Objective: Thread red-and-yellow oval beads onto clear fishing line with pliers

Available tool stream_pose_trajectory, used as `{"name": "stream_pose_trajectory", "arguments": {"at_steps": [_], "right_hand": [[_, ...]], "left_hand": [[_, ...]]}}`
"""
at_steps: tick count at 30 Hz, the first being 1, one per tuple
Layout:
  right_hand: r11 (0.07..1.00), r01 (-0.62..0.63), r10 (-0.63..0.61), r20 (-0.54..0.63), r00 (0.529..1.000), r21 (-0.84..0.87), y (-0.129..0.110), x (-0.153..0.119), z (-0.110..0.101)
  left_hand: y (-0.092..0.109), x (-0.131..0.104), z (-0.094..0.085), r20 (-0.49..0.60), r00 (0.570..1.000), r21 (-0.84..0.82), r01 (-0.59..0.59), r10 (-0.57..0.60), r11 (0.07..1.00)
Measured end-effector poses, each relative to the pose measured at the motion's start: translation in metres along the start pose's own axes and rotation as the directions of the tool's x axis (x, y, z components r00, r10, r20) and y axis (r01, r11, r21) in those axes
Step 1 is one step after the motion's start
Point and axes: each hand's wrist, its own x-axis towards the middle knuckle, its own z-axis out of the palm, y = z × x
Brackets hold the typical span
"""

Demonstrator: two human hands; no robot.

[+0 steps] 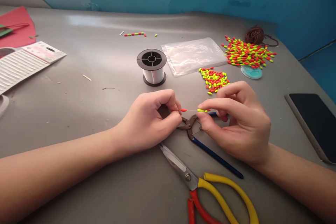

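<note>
My left hand is closed in a pinch at the end of a thin clear line, with an orange bead just outside its fingertips. Between thumb and forefinger, my right hand pinches a yellow-green bead; a bit of orange shows beside it. The line spans the gap between the two beads. Beneath the hands lie pliers with dark blue handles, their jaws partly hidden by my left hand. A spool of clear line stands beyond my left hand.
Scissors lie in front. Loose beads form a near pile and a far pile, by a teal disc and brown yarn. A plastic bag lies behind, a phone right, a white card left.
</note>
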Motion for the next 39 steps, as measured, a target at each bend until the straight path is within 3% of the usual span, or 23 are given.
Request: {"name": "stream_pose_trajectory", "arguments": {"at_steps": [8, 16, 20, 32, 39], "right_hand": [[0.999, 0.028, -0.033, -0.134, 0.990, -0.036, 0.0030, -0.0016, 0.0011], [0.996, 0.081, -0.084, -0.214, 0.973, -0.022, 0.0058, 0.0001, 0.0012], [0.999, 0.053, -0.053, -0.222, 0.973, -0.008, 0.0035, 0.0002, 0.0015], [0.999, 0.025, -0.021, -0.172, 0.985, 0.024, 0.0014, -0.0007, -0.0011], [0.995, 0.049, -0.051, 0.021, 0.998, 0.084, 0.0012, 0.0039, 0.0007]], "left_hand": [[0.0023, 0.0015, -0.0019, -0.012, 1.000, -0.029, 0.016, -0.016, 0.999], [0.0015, 0.0017, -0.0007, -0.006, 0.999, -0.023, 0.038, -0.038, 0.999], [0.0017, 0.0021, -0.0015, -0.002, 0.999, -0.009, 0.051, -0.051, 0.999], [0.0014, 0.0020, -0.0006, 0.000, 0.999, -0.041, 0.049, -0.049, 0.998], [-0.0025, 0.0016, -0.0004, 0.024, 1.000, -0.119, 0.000, 0.003, 0.993]]}}
